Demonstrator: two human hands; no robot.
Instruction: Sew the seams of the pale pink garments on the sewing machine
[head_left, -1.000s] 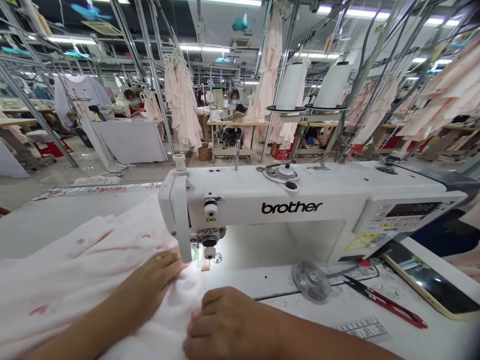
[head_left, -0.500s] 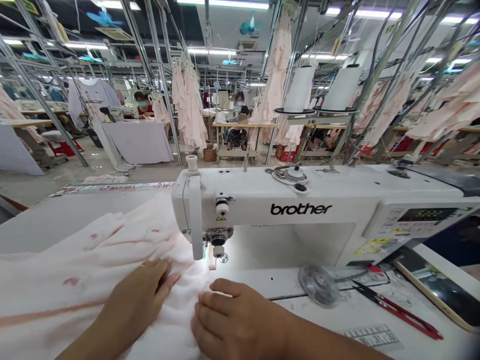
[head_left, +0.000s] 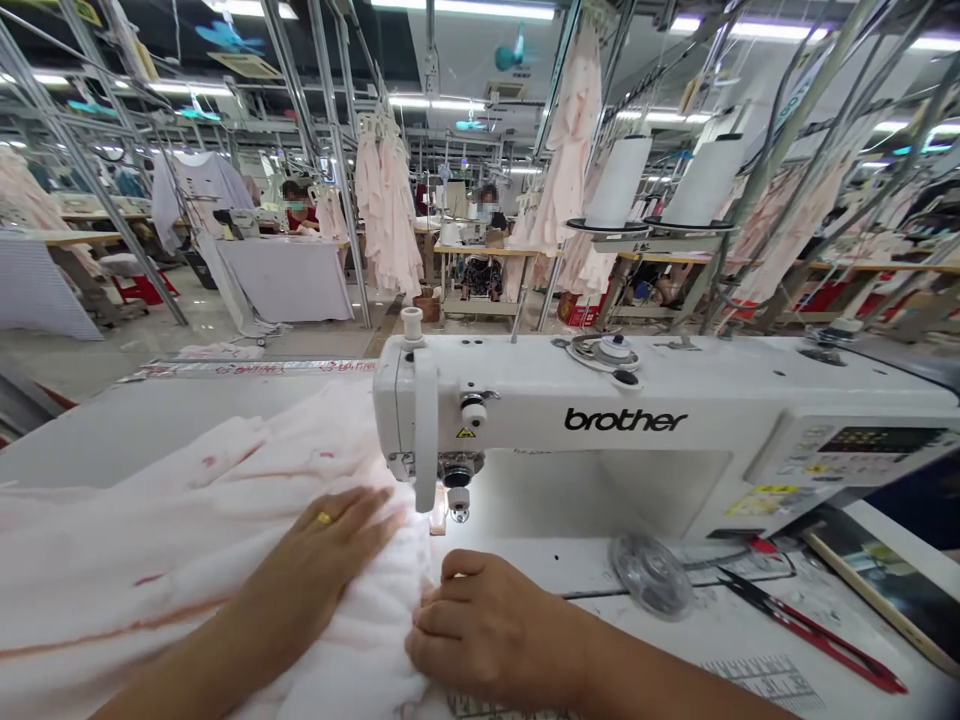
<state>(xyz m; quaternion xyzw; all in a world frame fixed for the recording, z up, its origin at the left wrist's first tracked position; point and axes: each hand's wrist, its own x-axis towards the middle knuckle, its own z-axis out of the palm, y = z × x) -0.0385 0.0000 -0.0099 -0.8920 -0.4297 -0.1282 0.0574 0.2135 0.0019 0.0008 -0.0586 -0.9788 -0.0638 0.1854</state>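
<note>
Pale pink fabric with small darker pink motifs is bunched across the left of the table, up to the needle area of a white Brother sewing machine. My left hand, a ring on one finger, lies flat on the cloth with fingers stretched towards the presser foot. Just in front of the needle, my right hand is closed with curled fingers on the fabric's right edge. The exact fingertip grip is hidden. A bright lamp lights the spot under the machine head.
Right of my hands lie a clear round bobbin case, red-handled thread snips and a phone. Two thread cones stand behind the machine. Co-workers sit at other machines farther back, among hanging pink garments.
My left hand has slid forward and right over the cloth, its fingers flatter and nearer the needle. My right hand stays at the fabric edge. The view has shifted slightly left.
</note>
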